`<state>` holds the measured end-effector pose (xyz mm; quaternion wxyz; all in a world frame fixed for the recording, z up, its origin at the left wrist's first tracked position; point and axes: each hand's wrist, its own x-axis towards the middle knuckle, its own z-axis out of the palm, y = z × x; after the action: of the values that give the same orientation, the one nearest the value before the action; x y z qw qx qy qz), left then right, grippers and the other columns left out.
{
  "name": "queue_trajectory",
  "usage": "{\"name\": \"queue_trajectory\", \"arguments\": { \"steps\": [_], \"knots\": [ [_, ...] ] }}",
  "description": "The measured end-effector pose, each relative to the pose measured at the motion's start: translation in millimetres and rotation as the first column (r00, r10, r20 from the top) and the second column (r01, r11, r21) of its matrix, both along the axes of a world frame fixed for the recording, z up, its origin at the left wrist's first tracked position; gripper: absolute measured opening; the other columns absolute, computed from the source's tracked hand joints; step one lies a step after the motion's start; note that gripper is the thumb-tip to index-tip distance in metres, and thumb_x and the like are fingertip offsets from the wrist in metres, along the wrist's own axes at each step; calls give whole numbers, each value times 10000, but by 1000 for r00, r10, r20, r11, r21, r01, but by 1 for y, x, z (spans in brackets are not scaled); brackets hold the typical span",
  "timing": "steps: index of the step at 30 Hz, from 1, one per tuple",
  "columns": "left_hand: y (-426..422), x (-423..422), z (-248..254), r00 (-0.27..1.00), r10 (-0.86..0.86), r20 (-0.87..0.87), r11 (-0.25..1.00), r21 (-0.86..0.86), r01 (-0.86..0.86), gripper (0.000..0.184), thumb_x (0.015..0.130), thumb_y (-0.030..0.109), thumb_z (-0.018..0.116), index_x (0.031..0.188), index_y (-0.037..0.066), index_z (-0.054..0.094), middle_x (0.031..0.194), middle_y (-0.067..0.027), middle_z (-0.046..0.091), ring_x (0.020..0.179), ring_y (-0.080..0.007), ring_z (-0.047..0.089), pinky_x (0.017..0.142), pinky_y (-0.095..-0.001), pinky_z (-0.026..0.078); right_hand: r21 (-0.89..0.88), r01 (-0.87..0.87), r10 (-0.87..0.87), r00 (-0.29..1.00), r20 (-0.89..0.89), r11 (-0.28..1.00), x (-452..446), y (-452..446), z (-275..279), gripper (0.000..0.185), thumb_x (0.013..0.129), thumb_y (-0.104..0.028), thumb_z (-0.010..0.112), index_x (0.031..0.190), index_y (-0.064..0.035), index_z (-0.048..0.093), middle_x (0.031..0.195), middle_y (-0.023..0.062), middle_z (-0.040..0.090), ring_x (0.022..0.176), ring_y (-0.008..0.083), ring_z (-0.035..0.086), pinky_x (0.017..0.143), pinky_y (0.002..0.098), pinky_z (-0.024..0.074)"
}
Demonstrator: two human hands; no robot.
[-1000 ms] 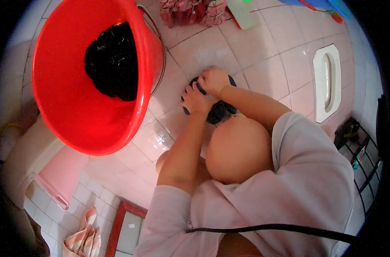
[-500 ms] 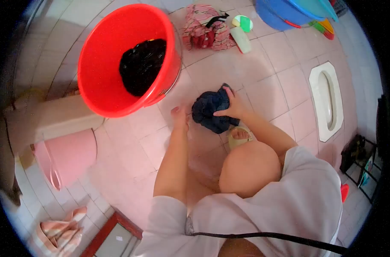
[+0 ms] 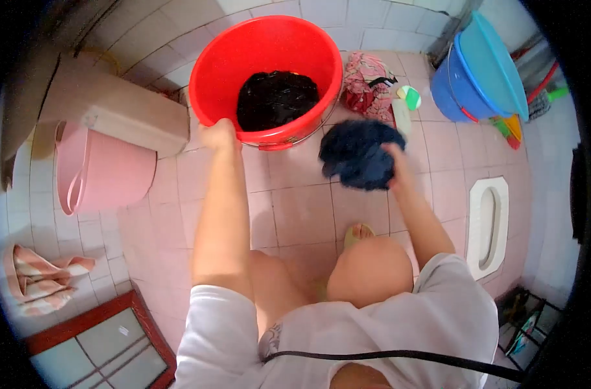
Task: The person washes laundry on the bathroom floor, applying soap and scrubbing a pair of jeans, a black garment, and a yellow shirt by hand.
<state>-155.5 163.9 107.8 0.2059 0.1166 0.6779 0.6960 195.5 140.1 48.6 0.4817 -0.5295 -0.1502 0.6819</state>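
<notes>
My left hand (image 3: 221, 135) is closed on the near left rim of a large red bucket (image 3: 208, 74). Dark wet-looking cloth (image 3: 276, 100) lies bunched at the bottom of that bucket. Off to the right, my right hand (image 3: 396, 167) grips a bundled navy blue garment (image 3: 359, 154) by its right side. The garment hangs above the tiled floor, just in front of the bucket and apart from it. Its exact kind cannot be made out in the bundle.
Beyond the garment lie a pink patterned cloth (image 3: 366, 68), a white bottle (image 3: 402, 117) and a green-and-white item (image 3: 410, 97). A blue bucket (image 3: 454, 81) stands back right, a squat toilet (image 3: 488, 227) at right. Left are a pink bucket (image 3: 110, 172) and striped towel (image 3: 46, 279).
My left hand has gone from beside the garment to the bucket's rim. My right hand has lifted the garment off the floor toward the bucket. The view has shifted.
</notes>
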Motion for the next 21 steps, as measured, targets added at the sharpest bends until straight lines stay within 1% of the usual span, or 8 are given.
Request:
{"name": "queue_trajectory", "arguments": {
  "steps": [4, 8, 11, 12, 13, 14, 17, 21],
  "knots": [
    [-14, 9, 4, 999, 38, 2, 999, -15, -38, 511, 629, -149, 471, 1125, -27, 472, 1042, -159, 594, 915, -256, 594, 824, -343, 471, 236, 16, -35, 996, 78, 972, 8, 71, 96, 482, 714, -180, 709, 1117, 4, 519, 997, 133, 596, 877, 257, 611, 746, 373, 532],
    [-36, 20, -12, 1000, 22, 7, 985, 169, -22, 511, 638, -142, 488, 1135, -28, 462, 1068, -155, 577, 953, -253, 569, 872, -335, 440, 580, -162, -223, 815, 535, 798, 1, 172, 102, 666, 680, -365, 762, 1157, 16, 497, 1049, 138, 591, 917, 248, 606, 794, 369, 506],
    [-54, 29, -18, 998, 38, -57, 993, 114, -31, 514, 638, -136, 496, 1140, -31, 455, 1090, -159, 557, 989, -254, 552, 904, -335, 418, 178, -606, 122, 419, 900, 775, -25, 191, 107, 880, 603, -476, 794, 1243, 22, 451, 1120, 189, 560, 1026, 280, 557, 882, 399, 449],
    [-58, 31, -19, 997, 51, -57, 992, 119, -44, 514, 638, -136, 496, 1140, -31, 455, 1090, -159, 557, 989, -254, 552, 904, -335, 418, 180, -708, -173, 83, 981, 683, -40, 194, 102, 829, 638, -446, 775, 1265, -13, 448, 1192, 194, 525, 1041, 306, 546, 887, 396, 447],
    [-63, 35, -25, 995, 48, -88, 992, 125, -37, 510, 640, -130, 499, 1139, -32, 454, 1098, -161, 550, 1000, -256, 547, 915, -337, 411, 479, -750, -564, 172, 807, 457, -62, 188, 92, 668, 695, -347, 748, 1234, -49, 489, 1216, 173, 513, 1058, 326, 535, 891, 398, 445],
    [-67, 38, -29, 991, 50, -121, 991, 133, -34, 506, 642, -125, 502, 1137, -33, 452, 1105, -164, 542, 1012, -258, 542, 926, -339, 404, 577, -767, -556, 359, 750, 282, -92, 168, 107, 526, 723, -210, 728, 1186, -63, 526, 1175, 137, 540, 1077, 314, 527, 910, 380, 435],
    [-83, 47, -34, 980, 45, -191, 995, 91, -28, 523, 652, -118, 509, 1163, -42, 427, 1115, -167, 533, 1033, -265, 533, 940, -340, 395, 404, -912, -154, 411, 899, -76, -166, 159, 89, 558, 671, -113, 744, 1185, -91, 531, 1157, 145, 537, 1128, 312, 492, 974, 354, 394],
    [-103, 64, -34, 985, 21, -169, 996, 90, -6, 564, 676, -121, 489, 1220, -24, 372, 1153, -164, 510, 1043, -252, 521, 942, -339, 393, -280, -960, 65, -278, 958, 20, -240, 161, 39, 1023, 562, -302, 848, 1394, -382, 259, 1499, 127, 100, 1296, 452, 250, 1020, 574, 304]
  ]
}}
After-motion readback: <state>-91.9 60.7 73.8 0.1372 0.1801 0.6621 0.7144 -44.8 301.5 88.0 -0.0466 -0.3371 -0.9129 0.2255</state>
